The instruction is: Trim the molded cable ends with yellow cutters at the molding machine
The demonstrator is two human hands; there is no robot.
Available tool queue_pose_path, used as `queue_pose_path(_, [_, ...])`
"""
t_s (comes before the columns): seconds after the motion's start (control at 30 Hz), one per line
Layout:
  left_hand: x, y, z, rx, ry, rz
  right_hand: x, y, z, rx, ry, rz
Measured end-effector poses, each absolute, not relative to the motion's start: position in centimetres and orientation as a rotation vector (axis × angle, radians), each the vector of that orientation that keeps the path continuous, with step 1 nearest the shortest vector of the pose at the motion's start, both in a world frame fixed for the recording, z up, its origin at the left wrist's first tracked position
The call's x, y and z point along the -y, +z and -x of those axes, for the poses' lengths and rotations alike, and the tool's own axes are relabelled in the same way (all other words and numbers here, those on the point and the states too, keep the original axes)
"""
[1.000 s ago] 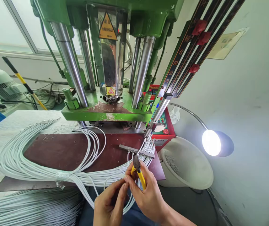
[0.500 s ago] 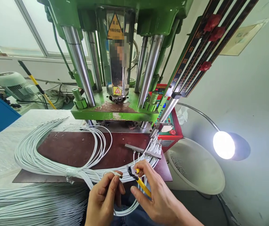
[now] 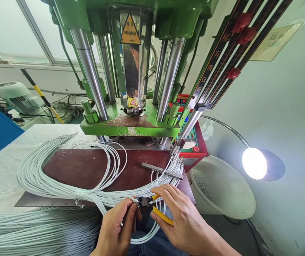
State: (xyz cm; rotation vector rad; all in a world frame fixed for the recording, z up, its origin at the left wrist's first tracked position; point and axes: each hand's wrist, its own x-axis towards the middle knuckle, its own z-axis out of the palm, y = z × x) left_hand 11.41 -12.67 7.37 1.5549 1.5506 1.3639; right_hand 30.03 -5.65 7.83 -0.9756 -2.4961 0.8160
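Observation:
Near the lower middle, my left hand [image 3: 120, 224] pinches the end of a white cable [image 3: 127, 197] between thumb and fingers. My right hand [image 3: 180, 217] is closed around the yellow handles of a pair of cutting pliers [image 3: 163, 216]. The dark jaws of the pliers meet the cable end at my left fingertips; the fingers partly hide the contact. Behind my hands a bundle of white cables [image 3: 61, 185] curves over a brown board [image 3: 74, 167]. A metal bar [image 3: 163, 171] lies across the cables, with several cable ends fixed along it.
A green press [image 3: 131, 131] with steel columns stands behind the board. A red control box [image 3: 201, 142] and a white bin [image 3: 229, 192] with scraps are on the right. A lit lamp [image 3: 254, 163] hangs over the bin. More cables [image 3: 35, 231] lie at lower left.
The pliers have turned and moved left, so their jaws now reach the cable end in my left hand. Their handles are spread wider in my right hand.

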Motion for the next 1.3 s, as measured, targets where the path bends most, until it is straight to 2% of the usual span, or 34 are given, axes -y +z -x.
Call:
queue_pose_path(0.17, [12.5, 6.8, -10.5, -1.542, 1.293, -1.791, 5.5, 7.4, -29.9, 2.518, 0.719, 0.949])
queue_pose_path(0.37, [11.9, 5.1, -9.9, -1.483, 1.412, -1.994, 5.5, 6.7, -29.8, 2.505, 0.647, 0.942])
queue_pose_path(0.83, [12.4, 6.7, -10.5, -1.574, 1.323, -1.767, 5.8, 5.9, -29.4, 2.482, 0.623, 1.006])
queue_pose_path(0.93, [12.4, 6.6, -10.5, -1.596, 1.321, -1.729, 5.9, 6.1, -29.2, 2.398, 0.831, 1.049])
queue_pose_path(1.07, [12.4, 6.9, -10.8, -1.577, 1.344, -1.569, 5.8, 6.6, -28.8, 1.911, 1.507, 1.004])
queue_pose_path(1.3, [12.4, 7.5, -11.4, -1.534, 1.363, -1.495, 6.4, 7.9, -26.7, 1.621, 1.598, 0.888])
